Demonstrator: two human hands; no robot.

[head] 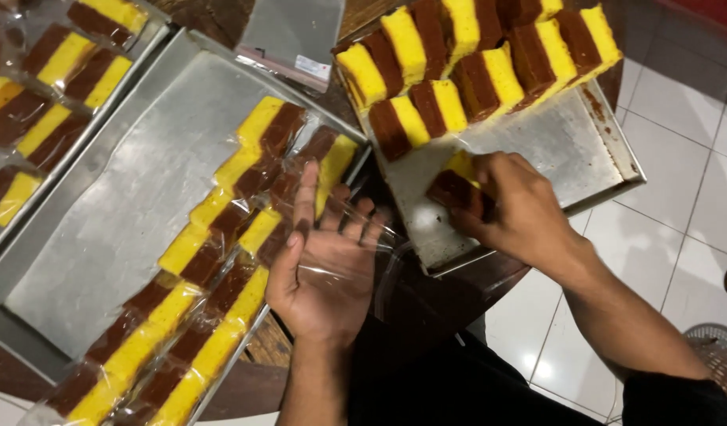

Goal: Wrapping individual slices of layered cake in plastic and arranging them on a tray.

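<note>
On the bare end of the cutting tray point(584, 134), the right hand point(513, 205) is gripping one brown-and-yellow cake slice point(456, 188). Left of that tray, the left hand point(324, 268) is lying palm-up, fingers released, with a clear plastic sleeve point(363, 252) draped over it. Judging by this, wrapping is underway; next the slice needs guiding into the sleeve's mouth.

The large tray point(119, 213) has a broad bare strip of metal running from its far corner down to its near left corner; a hand could pass there. Its right edge is blocked by two rows of wrapped cake slices point(221, 260). On the small tray point(584, 150), unwrapped slices point(474, 63) crowd the far edge, while the near right corner lies bare. Between the trays, a stack of clear bags point(288, 35) covers the table.
</note>
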